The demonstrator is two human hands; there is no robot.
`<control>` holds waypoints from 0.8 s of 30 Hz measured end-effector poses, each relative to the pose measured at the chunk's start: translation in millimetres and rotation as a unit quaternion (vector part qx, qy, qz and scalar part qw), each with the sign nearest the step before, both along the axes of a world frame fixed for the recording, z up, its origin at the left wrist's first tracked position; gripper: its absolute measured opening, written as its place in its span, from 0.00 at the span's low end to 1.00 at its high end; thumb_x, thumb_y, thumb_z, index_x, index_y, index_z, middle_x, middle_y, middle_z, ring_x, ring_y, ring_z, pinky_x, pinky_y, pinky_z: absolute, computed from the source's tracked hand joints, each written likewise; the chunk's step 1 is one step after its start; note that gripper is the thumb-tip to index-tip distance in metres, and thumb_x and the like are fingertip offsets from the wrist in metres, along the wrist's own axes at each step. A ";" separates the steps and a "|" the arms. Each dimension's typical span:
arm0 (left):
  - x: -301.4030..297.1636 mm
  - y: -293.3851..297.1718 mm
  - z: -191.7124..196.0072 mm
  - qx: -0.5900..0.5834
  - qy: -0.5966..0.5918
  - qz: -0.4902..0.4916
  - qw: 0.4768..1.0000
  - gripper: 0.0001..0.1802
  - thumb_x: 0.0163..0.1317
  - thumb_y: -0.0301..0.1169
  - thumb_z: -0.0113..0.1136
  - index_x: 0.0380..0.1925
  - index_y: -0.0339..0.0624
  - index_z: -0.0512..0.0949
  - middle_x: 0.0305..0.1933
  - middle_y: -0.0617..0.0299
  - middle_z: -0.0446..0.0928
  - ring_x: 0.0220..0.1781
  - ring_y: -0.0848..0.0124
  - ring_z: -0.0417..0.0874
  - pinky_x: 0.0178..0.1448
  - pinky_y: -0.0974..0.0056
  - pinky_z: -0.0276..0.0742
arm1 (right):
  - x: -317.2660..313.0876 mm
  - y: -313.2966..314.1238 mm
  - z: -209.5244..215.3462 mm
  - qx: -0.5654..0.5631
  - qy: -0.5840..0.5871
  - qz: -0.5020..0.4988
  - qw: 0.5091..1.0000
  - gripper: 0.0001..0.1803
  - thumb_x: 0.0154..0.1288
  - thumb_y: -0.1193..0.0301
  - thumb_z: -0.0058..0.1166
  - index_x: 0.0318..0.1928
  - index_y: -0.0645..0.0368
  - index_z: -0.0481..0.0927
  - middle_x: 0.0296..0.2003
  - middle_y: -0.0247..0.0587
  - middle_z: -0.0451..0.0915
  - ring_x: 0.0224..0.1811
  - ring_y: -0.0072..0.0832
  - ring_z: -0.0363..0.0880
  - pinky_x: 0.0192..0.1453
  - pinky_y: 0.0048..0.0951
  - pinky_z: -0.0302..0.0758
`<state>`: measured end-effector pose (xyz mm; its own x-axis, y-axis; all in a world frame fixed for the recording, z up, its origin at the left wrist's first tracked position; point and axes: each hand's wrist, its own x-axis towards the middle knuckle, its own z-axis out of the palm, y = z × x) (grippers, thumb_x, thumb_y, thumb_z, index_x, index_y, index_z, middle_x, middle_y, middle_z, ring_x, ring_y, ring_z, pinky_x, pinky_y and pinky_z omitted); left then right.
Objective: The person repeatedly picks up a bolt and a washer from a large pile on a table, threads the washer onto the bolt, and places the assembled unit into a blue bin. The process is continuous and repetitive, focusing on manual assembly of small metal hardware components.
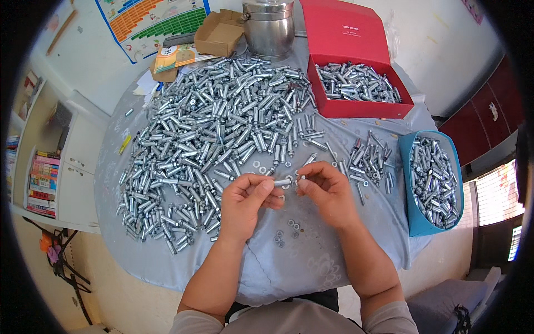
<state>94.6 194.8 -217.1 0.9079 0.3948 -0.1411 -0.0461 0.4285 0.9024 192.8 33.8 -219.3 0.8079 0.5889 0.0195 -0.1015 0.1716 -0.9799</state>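
Observation:
My left hand (243, 201) pinches a silver expansion bolt (283, 182) between thumb and fingers, its shaft lying sideways toward the right. At its other end my right hand (332, 196) closes thumb and forefinger on a small metal piece, perhaps a nut or washer; the fingers partly cover it. Loose washers (256, 164) lie just beyond my hands. Several nuts (296, 226) sit on the cloth nearer to me, between my forearms. A large heap of expansion bolts (222, 111) spreads over the table to the left and far side.
A red box (361, 109), lid raised, holds bolts at the far right. Nearer on the right stands a teal box (415, 209) full of bolts. Between them and my right hand lies a smaller bolt pile (370, 158). A steel pot (269, 30) and cardboard box (214, 42) stand behind.

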 end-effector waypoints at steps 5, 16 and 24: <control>1.7 0.5 -0.3 0.025 -0.027 0.004 0.999 0.09 0.64 0.25 0.59 0.44 0.34 0.80 0.35 0.55 0.84 0.31 0.70 0.85 0.37 0.68 0.83 | 3.6 -1.3 8.5 0.018 0.187 0.001 0.982 0.08 0.68 0.70 0.55 0.42 0.62 0.77 0.32 0.33 0.77 0.24 0.18 0.72 0.26 0.20 0.67; -0.1 -5.0 -0.2 0.111 0.004 0.007 0.994 0.10 0.62 0.22 0.61 0.44 0.33 0.81 0.34 0.59 0.82 0.32 0.76 0.82 0.37 0.73 0.78 | 2.9 0.1 12.4 -0.068 0.203 0.036 0.976 0.05 0.70 0.70 0.50 0.40 0.57 0.76 0.27 0.32 0.76 0.18 0.15 0.67 0.18 0.16 0.58; 1.1 2.2 -11.0 0.201 -0.016 0.182 0.962 0.06 0.60 0.21 0.61 0.37 0.37 0.80 0.31 0.66 0.78 0.27 0.80 0.76 0.31 0.74 0.72 | 34.6 -21.0 -2.3 0.008 -0.047 -0.363 0.931 0.07 0.68 0.75 0.47 0.43 0.61 0.77 0.27 0.32 0.76 0.24 0.15 0.67 0.27 0.18 0.65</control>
